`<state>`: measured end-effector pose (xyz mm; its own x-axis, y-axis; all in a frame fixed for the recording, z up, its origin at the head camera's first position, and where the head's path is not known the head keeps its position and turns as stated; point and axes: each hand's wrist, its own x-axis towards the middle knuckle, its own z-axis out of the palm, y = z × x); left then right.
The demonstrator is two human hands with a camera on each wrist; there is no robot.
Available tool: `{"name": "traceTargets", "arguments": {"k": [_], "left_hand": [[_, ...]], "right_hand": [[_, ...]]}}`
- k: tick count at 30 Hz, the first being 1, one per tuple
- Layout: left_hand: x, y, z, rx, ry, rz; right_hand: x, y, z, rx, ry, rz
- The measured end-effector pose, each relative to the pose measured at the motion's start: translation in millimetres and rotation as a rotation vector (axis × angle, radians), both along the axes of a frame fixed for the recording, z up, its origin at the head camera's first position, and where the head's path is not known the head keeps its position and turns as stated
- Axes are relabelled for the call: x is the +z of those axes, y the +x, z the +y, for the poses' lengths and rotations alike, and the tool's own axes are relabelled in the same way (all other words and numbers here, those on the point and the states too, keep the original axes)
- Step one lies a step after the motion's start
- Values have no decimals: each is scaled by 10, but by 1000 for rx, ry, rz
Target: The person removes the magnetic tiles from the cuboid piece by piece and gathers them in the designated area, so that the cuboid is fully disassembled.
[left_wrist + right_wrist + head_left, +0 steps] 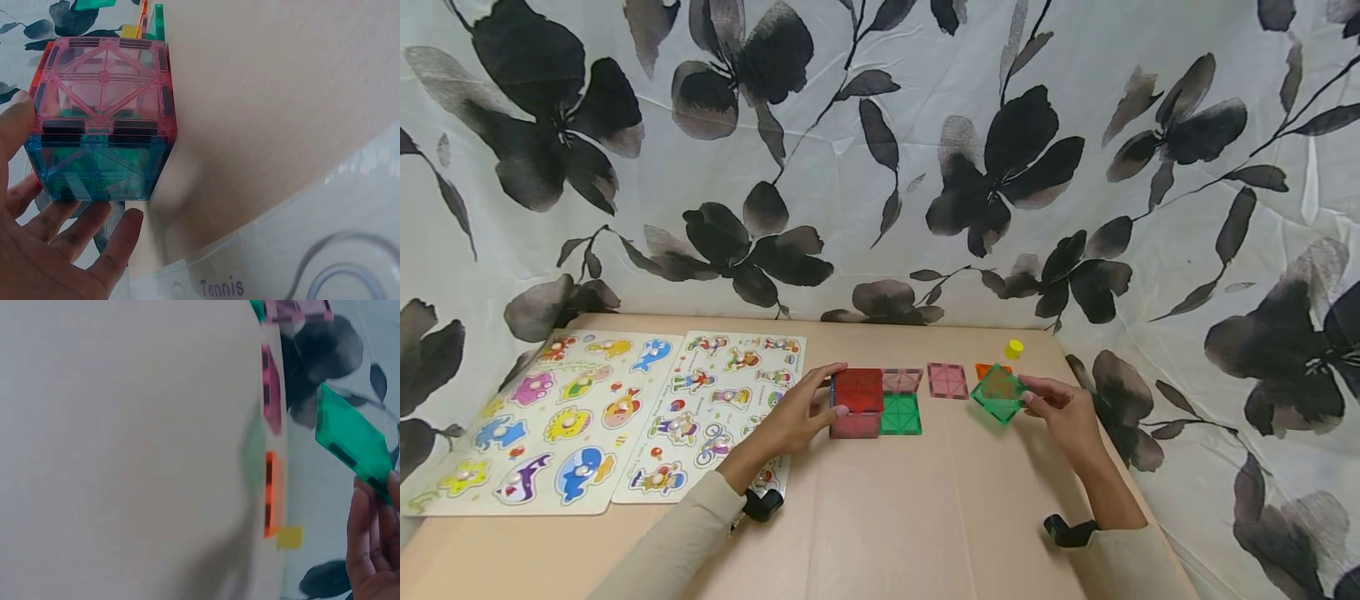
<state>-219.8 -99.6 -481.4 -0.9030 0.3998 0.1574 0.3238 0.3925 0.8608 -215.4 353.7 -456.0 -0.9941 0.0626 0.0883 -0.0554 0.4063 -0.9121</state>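
Observation:
On the table stands a box of see-through magnetic tiles [857, 392], red on top with a pink side. My left hand [801, 414] holds its left end, thumb and index finger at the edges. The left wrist view shows the box's pink face [103, 81] and blue face [94, 165], with the other fingers spread beside the blue one. A flat green tile [901, 415] and a pink tile [902, 381] adjoin its right side. Raised over the table's right part, my right hand [1063, 410] pinches a green square magnetic tile [353, 437] by one corner.
A loose pink tile [947, 381] lies between the box and the right hand. Behind the held tile are an orange tile [983, 370] and a small yellow piece [1014, 349]. Two picture boards [651, 492] cover the table's left; a floral cloth [880, 75] hangs behind.

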Motion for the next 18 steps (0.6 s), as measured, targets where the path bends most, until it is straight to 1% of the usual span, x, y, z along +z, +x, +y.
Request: {"name": "traceTargets", "arguments": {"k": [4,11,15,18], "left_hand": [[2,1,-3,0,-1,-9],[4,4,-2,2,-5,-19],[1,5,0,1,-16,-15],[4,7,-2,4,-18,-17]], "right_hand": [[-41,-83,150,-100,-73,-46],[-171,-269,399,-316,-264,-174],[-253,-369,503,-419,-331,-243],[-298,-432,557,-472,-356,-286]]}}
